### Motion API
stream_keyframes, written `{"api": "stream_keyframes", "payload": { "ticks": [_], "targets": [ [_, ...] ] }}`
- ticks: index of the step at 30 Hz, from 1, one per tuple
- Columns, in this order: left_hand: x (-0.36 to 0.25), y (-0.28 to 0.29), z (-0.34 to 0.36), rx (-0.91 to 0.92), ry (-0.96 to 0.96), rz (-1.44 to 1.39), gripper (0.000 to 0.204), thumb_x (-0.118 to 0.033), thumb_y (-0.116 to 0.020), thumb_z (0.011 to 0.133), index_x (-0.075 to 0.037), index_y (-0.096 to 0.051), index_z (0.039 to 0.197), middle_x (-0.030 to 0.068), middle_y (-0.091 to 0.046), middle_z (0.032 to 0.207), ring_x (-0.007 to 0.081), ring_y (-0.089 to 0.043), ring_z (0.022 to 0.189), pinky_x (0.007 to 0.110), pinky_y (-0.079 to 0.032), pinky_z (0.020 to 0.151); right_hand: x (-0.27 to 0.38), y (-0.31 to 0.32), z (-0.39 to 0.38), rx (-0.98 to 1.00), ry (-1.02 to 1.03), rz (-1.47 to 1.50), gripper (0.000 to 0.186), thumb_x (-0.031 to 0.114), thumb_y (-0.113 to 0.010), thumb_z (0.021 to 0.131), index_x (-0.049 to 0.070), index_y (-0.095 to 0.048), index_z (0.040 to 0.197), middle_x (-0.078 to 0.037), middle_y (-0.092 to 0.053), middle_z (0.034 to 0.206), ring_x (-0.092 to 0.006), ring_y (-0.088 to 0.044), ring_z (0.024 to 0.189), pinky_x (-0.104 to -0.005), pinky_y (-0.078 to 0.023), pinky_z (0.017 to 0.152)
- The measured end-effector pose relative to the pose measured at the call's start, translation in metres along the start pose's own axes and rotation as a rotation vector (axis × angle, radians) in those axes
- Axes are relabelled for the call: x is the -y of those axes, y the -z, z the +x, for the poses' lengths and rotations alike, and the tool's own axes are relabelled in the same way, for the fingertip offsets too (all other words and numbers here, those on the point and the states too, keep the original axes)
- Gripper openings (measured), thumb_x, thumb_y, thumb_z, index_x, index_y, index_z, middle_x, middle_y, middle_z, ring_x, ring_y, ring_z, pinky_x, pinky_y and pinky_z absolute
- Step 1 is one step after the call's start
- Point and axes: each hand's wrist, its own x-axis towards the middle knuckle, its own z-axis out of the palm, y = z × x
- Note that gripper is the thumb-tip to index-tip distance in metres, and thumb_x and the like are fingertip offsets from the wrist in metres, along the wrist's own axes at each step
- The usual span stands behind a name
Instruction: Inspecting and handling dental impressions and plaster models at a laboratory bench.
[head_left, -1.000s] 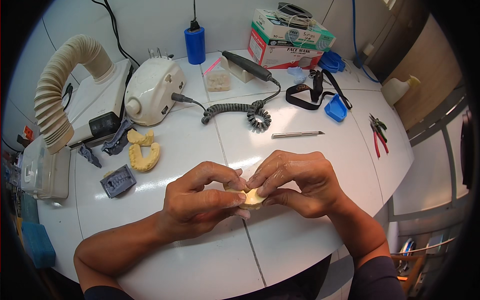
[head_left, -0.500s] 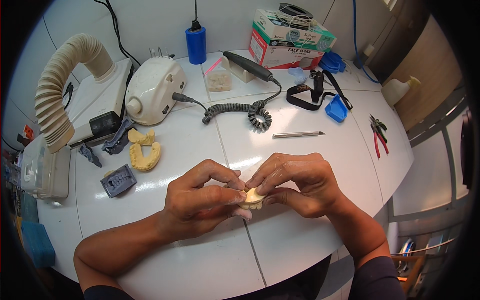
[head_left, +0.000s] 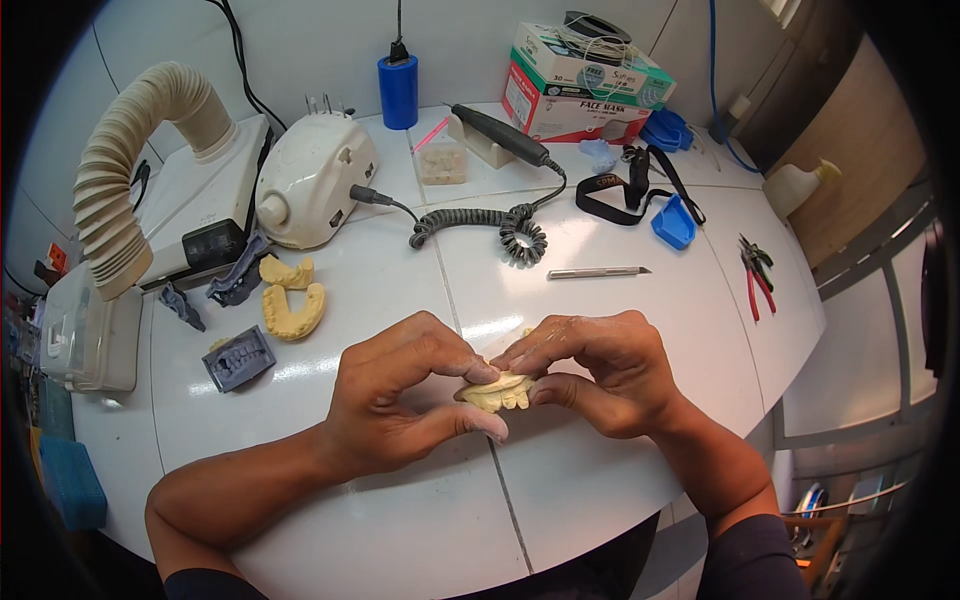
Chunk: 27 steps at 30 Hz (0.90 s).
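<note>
A pale yellow plaster dental model, with molded teeth along its near side, is held between my two dusty hands above the white tiled table. My left hand curls round its left part, fingers bent onto the top and a digit below. My right hand grips the right part with fingertips and thumb. Farther back lies a metal craft knife. To the left rest two yellow models, grey molds and more grey pieces.
White dust extractor hose, handpiece control unit, handpiece on a stand, blue cylinder, stacked boxes, blue trays, black strap, red-handled pliers and plastic case surround the work area on the table.
The model has been tipped so its toothed side faces me more. My left index finger has moved up onto its top and the lower digit has dropped away from its face.
</note>
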Motion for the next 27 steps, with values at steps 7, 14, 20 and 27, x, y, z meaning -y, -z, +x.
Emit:
{"api": "stream_keyframes", "payload": {
  "ticks": [7, 14, 20, 27],
  "targets": [
    [-0.0023, 0.001, -0.0018, 0.003, 0.088, -0.062, 0.041, -0.024, -0.097, 0.074, -0.004, -0.078, 0.104, 0.008, -0.075, 0.097, 0.0177, -0.069, 0.088, 0.03, -0.054, 0.076, -0.0006, -0.0007, -0.0003, -0.015, 0.008, 0.009, 0.026, -0.004, -0.08, 0.085, 0.0, -0.077, 0.111, -0.015, -0.08, 0.104, -0.0219, -0.079, 0.093, -0.0316, -0.062, 0.084],
    [-0.004, 0.0038, 0.0027, 0.039, 0.111, -0.085, 0.04, -0.021, -0.096, 0.076, -0.002, -0.078, 0.106, 0.0082, -0.074, 0.096, 0.0176, -0.069, 0.088, 0.03, -0.054, 0.076, -0.0013, -0.0014, -0.0019, -0.022, 0.004, 0.015, 0.026, -0.001, -0.082, 0.086, 0.0, -0.077, 0.111, -0.015, -0.08, 0.102, -0.0211, -0.079, 0.09, -0.0314, -0.062, 0.082],
    [-0.0026, 0.0047, 0.0012, 0.065, 0.101, -0.101, 0.038, -0.013, -0.097, 0.074, -0.001, -0.077, 0.104, 0.0101, -0.072, 0.099, 0.0152, -0.069, 0.088, 0.028, -0.051, 0.078, -0.0016, -0.0011, -0.0025, -0.012, -0.014, 0.016, 0.026, 0.0, -0.083, 0.084, 0.001, -0.079, 0.11, -0.015, -0.081, 0.099, -0.0192, -0.078, 0.086, -0.0296, -0.059, 0.077],
    [-0.0052, 0.0041, 0.0011, 0.066, 0.143, -0.132, 0.038, -0.011, -0.096, 0.074, -0.001, -0.077, 0.105, 0.0103, -0.072, 0.099, 0.0154, -0.068, 0.089, 0.028, -0.051, 0.081, -0.0011, 0.0008, -0.0026, -0.008, 0.013, 0.003, 0.025, 0.003, -0.085, 0.084, 0.001, -0.08, 0.108, -0.014, -0.08, 0.096, -0.0195, -0.077, 0.085, -0.0296, -0.058, 0.077]
  ]
}}
